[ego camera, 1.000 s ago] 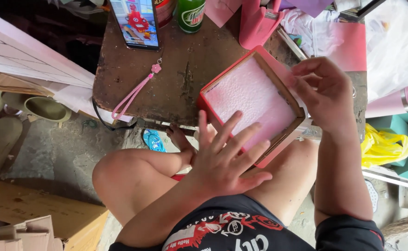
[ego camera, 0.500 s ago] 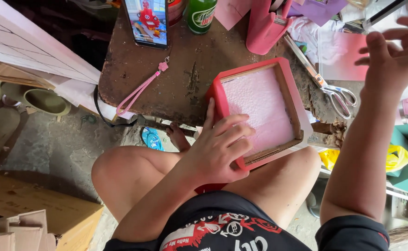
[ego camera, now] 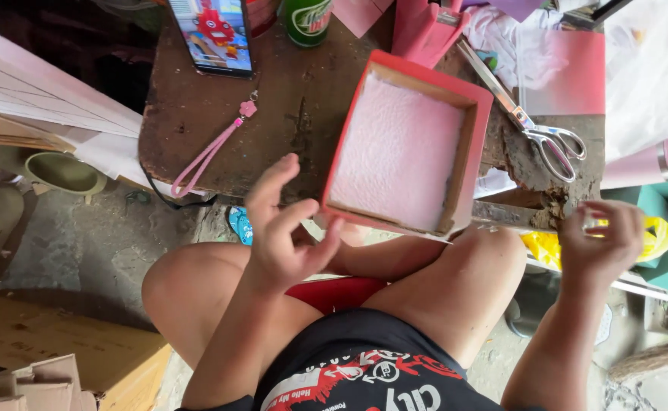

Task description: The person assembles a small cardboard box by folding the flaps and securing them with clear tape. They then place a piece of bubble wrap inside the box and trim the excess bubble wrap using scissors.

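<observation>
The head view looks down on a dark, worn wooden table (ego camera: 296,144). The ground under it is rough grey stone. White boards (ego camera: 37,99) lean at the left, and brown cardboard (ego camera: 52,358) lies at the bottom left. A phone (ego camera: 211,34) with a bright picture on it lies at the top of the table. A pink strap (ego camera: 208,152) runs down from it. A green bottle (ego camera: 307,19) stands next to the phone. Scissors (ego camera: 535,125) lie at the right side of the table, near a pink sheet (ego camera: 566,72). A yellow bag (ego camera: 657,236) sits on the ground at the right.

The box (ego camera: 402,148) is a flat tray with red sides. Inside it is pale pink and a bit bumpy, with brown inner walls. It lies on the table edge, tilted, just above the person's knees.

The left hand (ego camera: 284,236) is up in the air, just left of the box. Its fingers are spread and bent, and it holds nothing. The right hand (ego camera: 600,243) is at the right, well apart from the box. Its fingers are curled loose, and I cannot tell if it holds anything.
</observation>
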